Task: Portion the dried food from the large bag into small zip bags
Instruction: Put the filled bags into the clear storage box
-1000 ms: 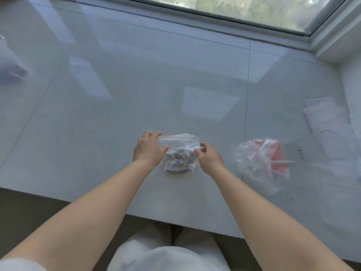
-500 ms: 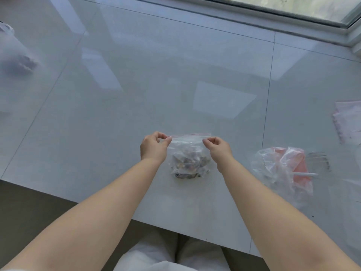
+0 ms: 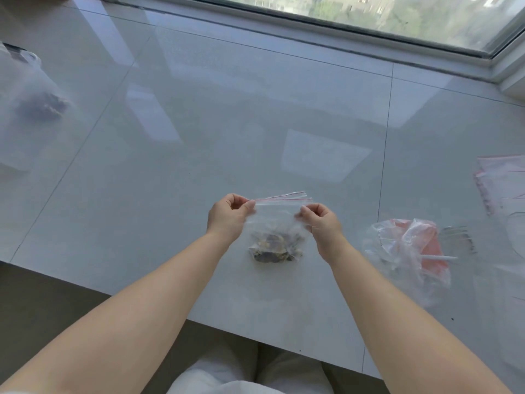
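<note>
A small clear zip bag (image 3: 277, 223) with a red seal line stands upright on the pale tiled ledge (image 3: 199, 137), dark dried food pieces lying in its bottom. My left hand (image 3: 227, 220) pinches the bag's top left corner. My right hand (image 3: 321, 223) pinches the top right corner, so the seal strip is stretched flat between them. A large crumpled clear bag (image 3: 406, 251) with something orange-red inside lies to the right of my right hand.
A stack of empty small zip bags (image 3: 502, 183) lies at the far right. Another clear bag with dark contents (image 3: 31, 106) rests at the far left. The window frame (image 3: 369, 38) runs along the back. The ledge's front edge is near my knees.
Both hands have moved from the bag's sides up to its top corners and pulled the seal strip straight. The bag now stands taller, its contents settled at the bottom.
</note>
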